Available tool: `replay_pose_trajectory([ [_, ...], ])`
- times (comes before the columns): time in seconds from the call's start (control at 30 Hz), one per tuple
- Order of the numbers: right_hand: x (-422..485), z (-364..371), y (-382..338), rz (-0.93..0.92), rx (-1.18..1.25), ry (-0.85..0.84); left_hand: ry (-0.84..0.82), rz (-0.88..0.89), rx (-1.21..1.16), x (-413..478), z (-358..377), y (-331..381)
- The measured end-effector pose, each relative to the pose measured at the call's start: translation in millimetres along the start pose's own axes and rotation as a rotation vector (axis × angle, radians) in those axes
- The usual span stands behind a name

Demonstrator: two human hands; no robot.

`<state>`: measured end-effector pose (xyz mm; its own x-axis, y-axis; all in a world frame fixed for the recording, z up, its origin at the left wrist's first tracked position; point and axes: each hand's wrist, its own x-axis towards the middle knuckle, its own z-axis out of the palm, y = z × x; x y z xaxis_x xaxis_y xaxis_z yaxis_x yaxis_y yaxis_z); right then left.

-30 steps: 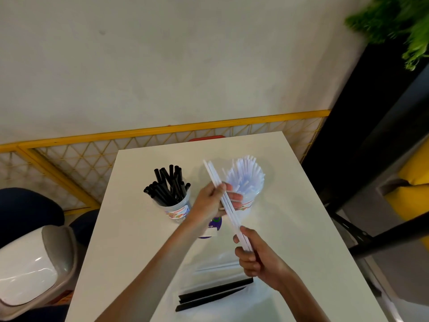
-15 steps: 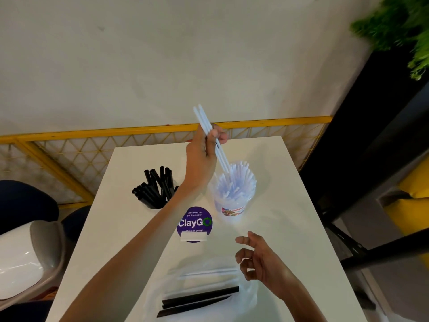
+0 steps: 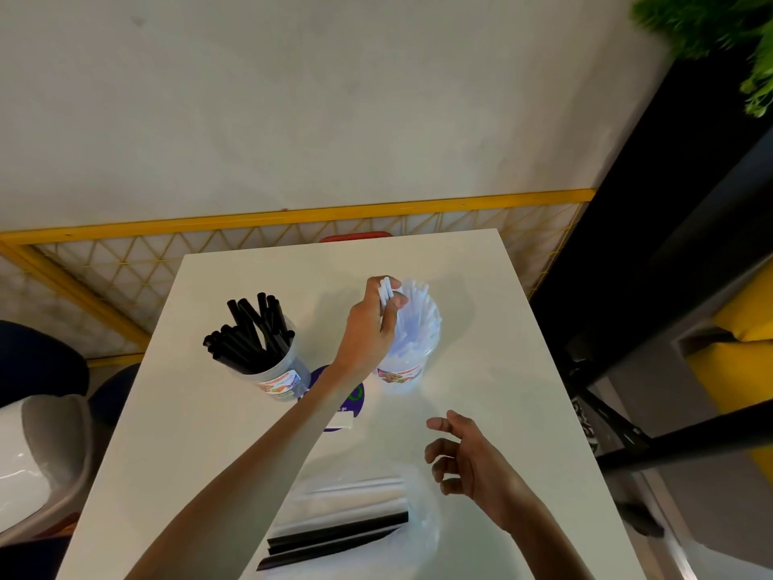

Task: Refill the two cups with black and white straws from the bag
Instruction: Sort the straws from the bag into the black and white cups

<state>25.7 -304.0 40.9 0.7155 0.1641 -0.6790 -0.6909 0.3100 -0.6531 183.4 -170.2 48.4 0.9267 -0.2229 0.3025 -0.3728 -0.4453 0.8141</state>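
nearest, a clear bag point(image 3: 420, 512) lies flat on the white table point(image 3: 175, 445), to the near left of the right grip point(image 3: 470, 458). inside the bag lie a few black straws point(image 3: 334, 537) and, beyond them, some bagged white straws point(image 3: 355, 485). the right grip hovers with its fingers loosely curled and apart, holding nothing. bare table lies open on its right as far as the table's right edge. farther off, a purple sticker point(image 3: 355, 401) shows partly under the left forearm. the left grip point(image 3: 368, 328) pinches a small bunch of held white straws point(image 3: 385, 288) at the mouth of the white-straw cup point(image 3: 403, 370); the hand hides how deep they sit. left of that grip, apart from it, stands the black-straw cup point(image 3: 280, 380). past both cups the table runs bare to its far edge, with a yellow mesh rail point(image 3: 293, 215) behind.
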Motion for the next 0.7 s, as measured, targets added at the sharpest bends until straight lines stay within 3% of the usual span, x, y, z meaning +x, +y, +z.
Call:
replay_pose_trajectory([
  [0.27,4.9,-6.6,0.0,0.002,0.006,-0.004,0.062,0.067,0.052,3.7,3.4,4.5],
  [0.57,7.3,-15.0,2.4,-0.003,0.041,-0.009,0.012,0.264,0.502,0.1,11.2,16.2],
  [0.7,7.7,-16.6,2.5,-0.012,0.042,0.003,-0.158,0.316,0.714,-13.0,16.0,0.3],
])
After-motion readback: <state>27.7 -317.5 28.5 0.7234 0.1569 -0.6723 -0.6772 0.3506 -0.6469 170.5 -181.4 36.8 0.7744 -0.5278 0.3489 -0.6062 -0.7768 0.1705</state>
